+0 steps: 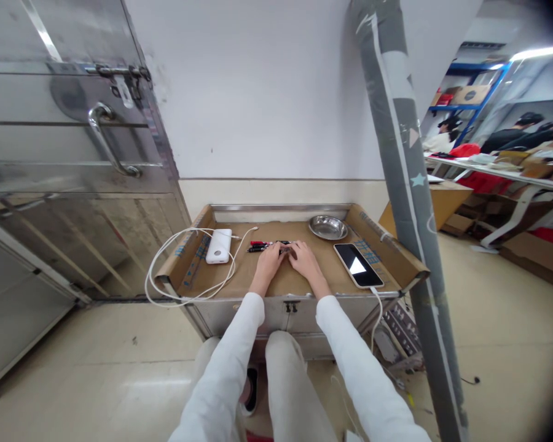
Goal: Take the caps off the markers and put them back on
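Observation:
Several pens (257, 248), black and red, lie side by side on the brown cardboard lining of a small cabinet top (239, 279). My left hand (270, 261) rests at the right part of these pens, its fingers curled inward. Close beside it, my right hand (305, 261) is bent the same way, and the fingertips of both hands come together over something small and dark. That thing is mostly hidden by my fingers, so I cannot make out what it is.
A white power bank (219, 246) with a looped white cable (153, 270) sits left. On the right are a round metal dish (328, 228) and a phone (358, 265) plugged into a cable. A tall grey wrapped roll (408, 153) leans beside the cabinet. People work at a table (493, 164) farther right.

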### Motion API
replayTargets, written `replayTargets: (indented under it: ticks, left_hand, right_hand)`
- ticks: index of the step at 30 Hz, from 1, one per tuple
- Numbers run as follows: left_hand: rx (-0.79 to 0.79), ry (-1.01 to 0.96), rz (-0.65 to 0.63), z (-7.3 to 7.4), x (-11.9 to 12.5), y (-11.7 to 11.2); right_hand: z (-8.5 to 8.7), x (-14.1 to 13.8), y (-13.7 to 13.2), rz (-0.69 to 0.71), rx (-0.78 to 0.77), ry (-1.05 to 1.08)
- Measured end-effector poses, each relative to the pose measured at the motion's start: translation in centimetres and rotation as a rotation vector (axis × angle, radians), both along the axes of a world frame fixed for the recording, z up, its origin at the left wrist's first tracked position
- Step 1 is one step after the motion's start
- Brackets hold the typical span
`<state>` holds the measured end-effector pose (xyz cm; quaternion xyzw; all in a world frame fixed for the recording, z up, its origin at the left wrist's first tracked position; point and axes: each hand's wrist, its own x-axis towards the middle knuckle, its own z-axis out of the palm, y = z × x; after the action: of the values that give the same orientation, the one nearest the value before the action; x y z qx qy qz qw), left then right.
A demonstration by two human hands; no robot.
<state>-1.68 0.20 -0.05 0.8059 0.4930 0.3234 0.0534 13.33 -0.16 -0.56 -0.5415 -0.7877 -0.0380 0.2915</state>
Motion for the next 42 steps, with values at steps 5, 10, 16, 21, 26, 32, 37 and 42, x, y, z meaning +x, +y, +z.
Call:
replayTargets:
  ticks: [5,10,16,21,26,32,37,42]
  left_hand:
    - [0.046,-0.177,-0.019,0.1,0.1,0.0]
    - [0.135,-0.377,-0.034,-0.3,0.1,0.7]
    - [0.146,-0.410,-0.033,-0.2,0.0,0.6]
    - [0.201,-0.391,-0.030,0.4,-0.1,0.2]
    - [0.204,-0.368,0.002,0.4,-0.1,0.1]
    - [0.254,-0.437,-0.024,0.1,-0.1,0.5]
    - [0.274,-0.494,-0.035,-0.1,-0.1,0.7]
    - [0.313,-0.497,-0.035,0.2,-0.1,0.4]
  right_hand:
    - [-0.1,0.0,0.0,-0.062,0.001,-0.032]
    - [-0.2,0.0,0.2,-0.066,-0.019,-0.049]
    - [-0.3,0.1,0.4,-0.007,-0.006,0.028]
    - [-0.9,0.3,0.8,0.022,0.001,0.082]
    - [-1.3,0.6,1.3,0.046,0.009,0.124]
    - [-1.3,0.7,1.2,0.040,0.039,0.169]
    - [-1.3,0.7,1.2,0.060,0.050,0.207]
    - [-1.0,0.6,1.0,0.053,0.038,0.218]
